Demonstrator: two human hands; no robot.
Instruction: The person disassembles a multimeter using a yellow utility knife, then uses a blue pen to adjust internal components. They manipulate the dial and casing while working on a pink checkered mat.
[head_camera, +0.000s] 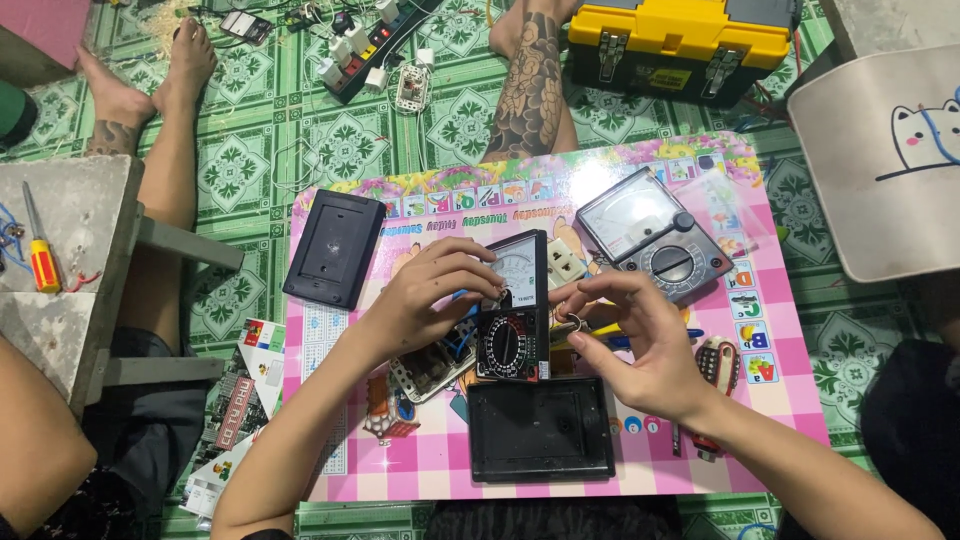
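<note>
Left to right on the pink desk (640, 460): a black cover (333, 248) lies flat near the left edge, well apart from your work. Your left hand (425, 300) curls closed on the upper left edge of the black meter (512, 310), which stands tilted at the desk's middle, above a second black tray (541, 430). A loose grip could let the meter tip onto the opened part and blue wires (455, 340) just beside it. Your right hand (630, 335) pinches a small metal piece (573, 322) close to the meter's right side; being small, it could slip and roll among the clutter. A grey meter (655, 235) lies beyond your right hand, where a wide elbow swing might knock it.
</note>
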